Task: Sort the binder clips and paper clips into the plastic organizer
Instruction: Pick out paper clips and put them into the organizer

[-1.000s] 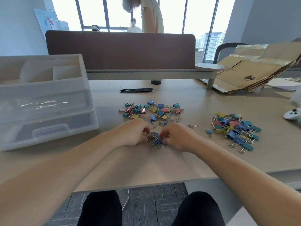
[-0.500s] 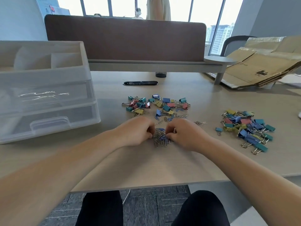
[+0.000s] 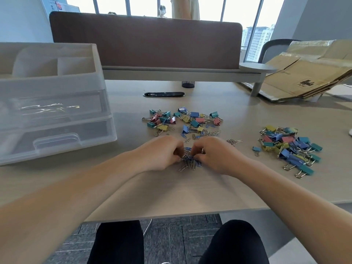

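My left hand (image 3: 162, 154) and my right hand (image 3: 213, 155) meet at the table's middle, fingers curled round a small bunch of silver and blue paper clips (image 3: 188, 162) that lies on the desk between them. Just beyond lies a mixed heap of coloured binder clips and loose paper clips (image 3: 182, 121). A second heap of binder clips (image 3: 289, 147) sits to the right. The translucent plastic organizer (image 3: 53, 103) stands at the left, with open top compartments and closed drawers.
A brown desk divider (image 3: 144, 40) runs along the back. Flattened cardboard (image 3: 308, 73) lies at the back right. A black cable slot (image 3: 163, 94) is set into the desk. A few stray paper clips (image 3: 233, 141) lie right of my hands.
My two hands have drawn closer together round the bunch of paper clips. The camera has tilted, so the scene sits lower in view.
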Motion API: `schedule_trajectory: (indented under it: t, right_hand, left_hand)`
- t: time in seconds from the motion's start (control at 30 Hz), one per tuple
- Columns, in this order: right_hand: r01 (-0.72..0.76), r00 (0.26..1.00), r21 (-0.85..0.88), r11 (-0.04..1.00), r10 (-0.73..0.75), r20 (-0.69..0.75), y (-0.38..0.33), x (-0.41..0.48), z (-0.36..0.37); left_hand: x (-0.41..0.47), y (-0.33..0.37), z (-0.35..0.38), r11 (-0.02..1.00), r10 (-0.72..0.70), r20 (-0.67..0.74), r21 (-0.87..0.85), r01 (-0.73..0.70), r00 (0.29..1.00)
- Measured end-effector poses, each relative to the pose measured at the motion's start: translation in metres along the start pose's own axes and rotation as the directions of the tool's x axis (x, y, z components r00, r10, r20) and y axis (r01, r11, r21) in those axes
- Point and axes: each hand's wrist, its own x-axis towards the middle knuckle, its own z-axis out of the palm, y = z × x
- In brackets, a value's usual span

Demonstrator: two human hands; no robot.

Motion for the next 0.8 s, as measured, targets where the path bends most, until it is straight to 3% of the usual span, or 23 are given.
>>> schedule_trajectory:
  t: [0.23, 0.63, 0.8]
  right_hand:
    - [0.000, 0.999, 0.008, 1.000, 0.000, -0.035, 0.000, -0.004, -0.002]
    - [-0.010, 0.999, -0.032, 0.999, 0.009, -0.031, 0.000, 0.001, 0.004]
    - [-0.029, 0.994, 0.125, 0.992, 0.042, -0.101, 0.006, 0.003, 0.001]
  left_hand:
    - [-0.002, 0.006, -0.003, 0.999, -0.014, -0.050, -0.037, 0.012, 0.999]
    - [0.006, 0.015, 0.002, 0.998, -0.060, 0.001, 0.012, 0.060, 0.998]
    - [0.007, 0.016, -0.002, 0.998, -0.056, -0.018, -0.014, 0.056, 0.998]
